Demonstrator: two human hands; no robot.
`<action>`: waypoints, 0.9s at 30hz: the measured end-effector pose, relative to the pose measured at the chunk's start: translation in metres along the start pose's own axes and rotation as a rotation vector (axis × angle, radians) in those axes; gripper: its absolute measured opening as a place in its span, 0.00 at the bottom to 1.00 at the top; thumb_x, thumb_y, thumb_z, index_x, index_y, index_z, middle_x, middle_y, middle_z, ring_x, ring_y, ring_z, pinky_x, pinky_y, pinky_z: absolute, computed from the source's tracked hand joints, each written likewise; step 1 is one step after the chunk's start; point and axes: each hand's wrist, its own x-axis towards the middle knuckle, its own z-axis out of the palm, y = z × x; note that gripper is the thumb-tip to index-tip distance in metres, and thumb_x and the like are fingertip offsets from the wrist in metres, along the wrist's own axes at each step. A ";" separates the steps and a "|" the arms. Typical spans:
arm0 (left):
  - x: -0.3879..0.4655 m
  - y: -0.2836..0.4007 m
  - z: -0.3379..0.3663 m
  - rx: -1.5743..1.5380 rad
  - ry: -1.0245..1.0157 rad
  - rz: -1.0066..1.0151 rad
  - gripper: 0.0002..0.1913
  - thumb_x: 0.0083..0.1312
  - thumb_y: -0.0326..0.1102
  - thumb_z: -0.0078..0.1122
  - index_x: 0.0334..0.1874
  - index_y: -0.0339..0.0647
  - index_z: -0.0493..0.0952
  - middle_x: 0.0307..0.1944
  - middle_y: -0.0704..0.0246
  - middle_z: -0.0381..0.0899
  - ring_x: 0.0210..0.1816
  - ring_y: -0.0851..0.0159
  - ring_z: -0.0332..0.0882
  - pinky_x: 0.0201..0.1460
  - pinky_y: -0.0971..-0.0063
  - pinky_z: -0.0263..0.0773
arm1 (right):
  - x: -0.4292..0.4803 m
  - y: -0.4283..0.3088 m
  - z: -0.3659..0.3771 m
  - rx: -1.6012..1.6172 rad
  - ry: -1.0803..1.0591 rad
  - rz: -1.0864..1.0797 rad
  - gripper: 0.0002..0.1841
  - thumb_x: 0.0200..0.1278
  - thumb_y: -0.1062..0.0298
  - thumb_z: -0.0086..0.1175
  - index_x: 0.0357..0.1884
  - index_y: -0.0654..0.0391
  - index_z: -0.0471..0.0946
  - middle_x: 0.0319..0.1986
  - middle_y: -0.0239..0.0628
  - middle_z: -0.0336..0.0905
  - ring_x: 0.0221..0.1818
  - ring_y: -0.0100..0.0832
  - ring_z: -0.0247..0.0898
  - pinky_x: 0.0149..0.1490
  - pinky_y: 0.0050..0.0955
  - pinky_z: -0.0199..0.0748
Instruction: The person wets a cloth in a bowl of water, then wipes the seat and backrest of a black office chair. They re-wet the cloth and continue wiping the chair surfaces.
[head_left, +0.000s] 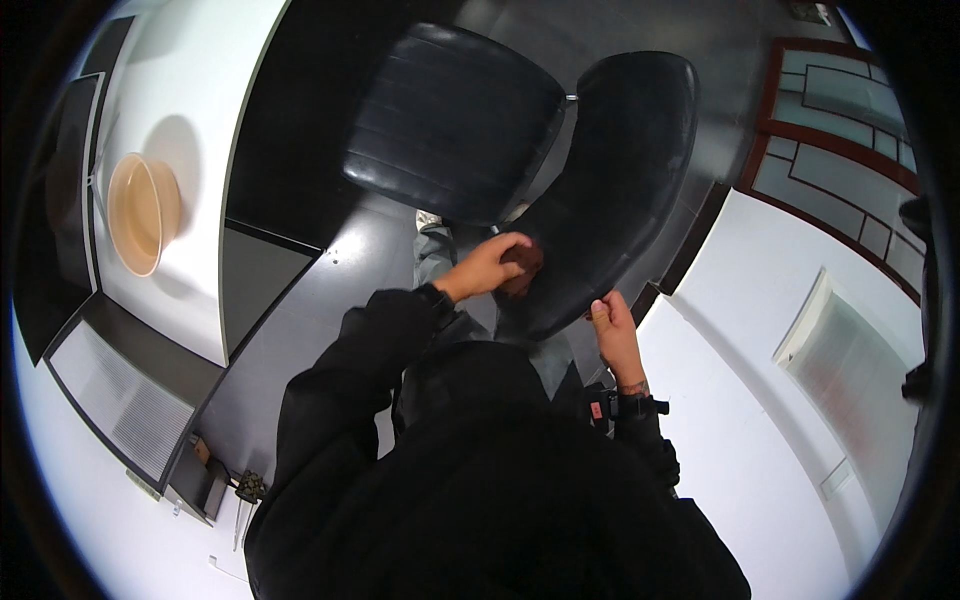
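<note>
A black leather-look chair backrest (622, 165) lies just ahead of me, its near end between my two hands. My left hand (491, 266) is closed around a dark red-brown cloth (523, 268) and presses it against the left side of that end. On the other side, my right hand (615, 326) pinches the backrest's lower right edge between thumb and fingers. Beyond my left hand is the black padded chair seat (454, 120), joined to the backrest by a short metal piece (571, 97).
To the left, a beige plastic basin (142, 214) stands on a white tabletop (206, 82). A white wall (750, 300) with a dark baseboard runs along the right, near red-framed glass panels (840, 142). The floor (300, 322) is dark grey tile.
</note>
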 end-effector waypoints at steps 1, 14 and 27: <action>0.017 0.003 -0.002 -0.081 -0.035 -0.041 0.20 0.63 0.22 0.54 0.57 0.42 0.69 0.51 0.69 0.74 0.53 0.69 0.71 0.57 0.72 0.68 | 0.000 -0.003 0.000 0.004 -0.004 0.001 0.11 0.71 0.63 0.49 0.39 0.62 0.69 0.28 0.35 0.74 0.34 0.25 0.71 0.42 0.26 0.69; 0.179 0.033 0.010 -0.351 0.127 -0.071 0.16 0.67 0.21 0.49 0.56 0.43 0.68 0.47 0.69 0.74 0.48 0.68 0.73 0.51 0.73 0.72 | 0.005 -0.028 -0.018 0.093 -0.168 0.135 0.11 0.69 0.63 0.51 0.41 0.61 0.69 0.26 0.40 0.75 0.30 0.31 0.72 0.38 0.30 0.69; 0.118 0.029 0.006 -0.483 -0.006 -0.190 0.19 0.69 0.22 0.45 0.62 0.39 0.68 0.52 0.65 0.75 0.52 0.64 0.77 0.57 0.72 0.70 | 0.009 -0.007 -0.014 0.176 -0.191 0.074 0.11 0.70 0.64 0.51 0.45 0.62 0.70 0.34 0.40 0.79 0.38 0.31 0.76 0.45 0.29 0.71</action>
